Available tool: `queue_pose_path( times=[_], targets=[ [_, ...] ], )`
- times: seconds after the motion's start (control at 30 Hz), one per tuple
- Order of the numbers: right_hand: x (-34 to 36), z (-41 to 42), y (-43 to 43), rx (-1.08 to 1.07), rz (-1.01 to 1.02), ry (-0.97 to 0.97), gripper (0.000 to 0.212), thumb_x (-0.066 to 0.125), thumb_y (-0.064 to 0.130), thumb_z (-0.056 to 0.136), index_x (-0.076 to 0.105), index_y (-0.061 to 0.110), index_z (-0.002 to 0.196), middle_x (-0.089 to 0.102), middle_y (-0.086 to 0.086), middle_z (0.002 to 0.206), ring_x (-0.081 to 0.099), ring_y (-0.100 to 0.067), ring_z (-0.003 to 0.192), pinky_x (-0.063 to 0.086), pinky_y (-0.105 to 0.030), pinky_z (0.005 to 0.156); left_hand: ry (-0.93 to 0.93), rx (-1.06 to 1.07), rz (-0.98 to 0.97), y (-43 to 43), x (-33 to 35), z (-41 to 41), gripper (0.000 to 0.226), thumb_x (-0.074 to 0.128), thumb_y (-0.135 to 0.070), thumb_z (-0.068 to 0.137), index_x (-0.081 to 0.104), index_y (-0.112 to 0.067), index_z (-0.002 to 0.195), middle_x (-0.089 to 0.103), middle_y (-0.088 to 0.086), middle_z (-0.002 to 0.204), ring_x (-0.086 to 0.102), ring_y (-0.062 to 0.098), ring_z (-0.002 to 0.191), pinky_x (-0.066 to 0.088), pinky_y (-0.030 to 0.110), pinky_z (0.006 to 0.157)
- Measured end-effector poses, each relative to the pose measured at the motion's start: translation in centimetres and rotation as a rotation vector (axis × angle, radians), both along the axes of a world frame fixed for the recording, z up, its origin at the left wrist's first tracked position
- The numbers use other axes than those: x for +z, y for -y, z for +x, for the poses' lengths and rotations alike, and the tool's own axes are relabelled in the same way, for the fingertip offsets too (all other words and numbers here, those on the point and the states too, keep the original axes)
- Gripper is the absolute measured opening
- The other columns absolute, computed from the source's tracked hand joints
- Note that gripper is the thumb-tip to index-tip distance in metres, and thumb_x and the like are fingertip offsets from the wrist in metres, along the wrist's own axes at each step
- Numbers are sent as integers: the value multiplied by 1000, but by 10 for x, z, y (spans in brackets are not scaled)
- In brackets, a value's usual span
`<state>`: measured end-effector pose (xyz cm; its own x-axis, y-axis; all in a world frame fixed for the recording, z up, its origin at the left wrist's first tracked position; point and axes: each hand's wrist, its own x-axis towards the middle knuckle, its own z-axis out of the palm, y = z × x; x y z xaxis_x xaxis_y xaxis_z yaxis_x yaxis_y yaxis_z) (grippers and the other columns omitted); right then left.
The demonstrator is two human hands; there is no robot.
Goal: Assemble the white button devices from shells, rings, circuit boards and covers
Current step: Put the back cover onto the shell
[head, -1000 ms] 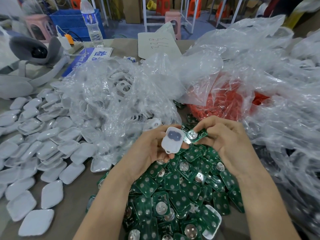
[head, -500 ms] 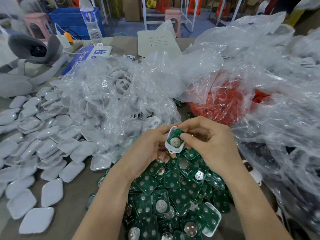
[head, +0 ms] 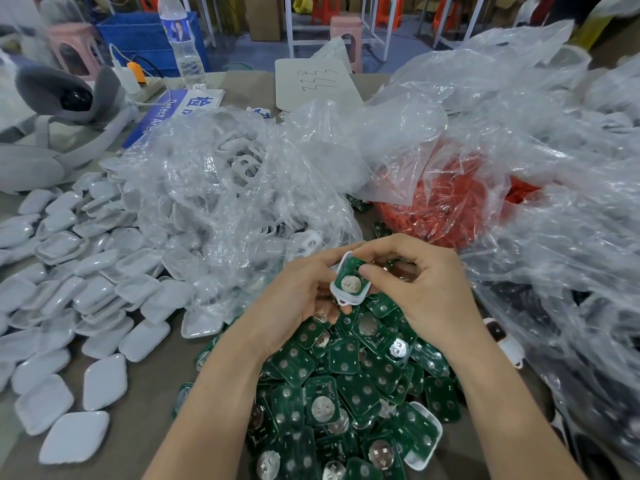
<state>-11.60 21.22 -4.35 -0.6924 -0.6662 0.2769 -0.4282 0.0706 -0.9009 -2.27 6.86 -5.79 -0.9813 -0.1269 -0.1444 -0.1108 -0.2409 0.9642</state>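
Your left hand (head: 294, 299) is curled round the white shell (head: 337, 292), gripping it from behind and below, just above the far end of the pile of green circuit boards (head: 346, 393). Your right hand (head: 422, 289) pinches the same shell from the other side, with its thumb tip pressed on the circuit board (head: 353, 263) seated inside, round silver disc facing up. To the left of the pile, white covers (head: 86, 289) lie spread over the table (head: 145, 393). Beyond the pile sits a clear bag of white parts (head: 225, 188), and beyond it to the right a bag of orange parts (head: 450, 209). At the pile's near right edge lies a second shell (head: 427, 445) with a board in it.
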Motion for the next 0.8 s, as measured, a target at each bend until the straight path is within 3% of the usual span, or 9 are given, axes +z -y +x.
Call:
queue_pose_path(
  times=[0.37, 0.67, 0.8],
  targets=[
    [1, 2, 4, -27, 11, -109, 33, 75, 2, 78, 71, 35, 85, 60, 13, 88, 61, -11, 78, 54, -30, 72, -22, 1, 3, 0, -3, 1, 48, 44, -15, 81, 66, -21, 123, 64, 4, 76, 54, 13, 61, 44, 20, 51],
    [-1, 1, 5, -54, 46, -91, 32, 75, 4, 77, 68, 30, 94, 59, 11, 86, 57, -12, 73, 54, -34, 70, -48, 24, -62, -1, -3, 3, 40, 56, -15, 80, 73, -35, 110, 67, 1, 80, 55, 12, 65, 45, 20, 54],
    [-1, 0, 4, -36, 63, -20, 28, 74, 7, 79, 68, 29, 94, 63, 10, 86, 62, -13, 78, 55, -39, 72, -56, 14, -71, -1, -4, 3, 43, 55, -14, 82, 71, -36, 114, 66, 1, 80, 55, 10, 65, 45, 18, 54]
  ],
)
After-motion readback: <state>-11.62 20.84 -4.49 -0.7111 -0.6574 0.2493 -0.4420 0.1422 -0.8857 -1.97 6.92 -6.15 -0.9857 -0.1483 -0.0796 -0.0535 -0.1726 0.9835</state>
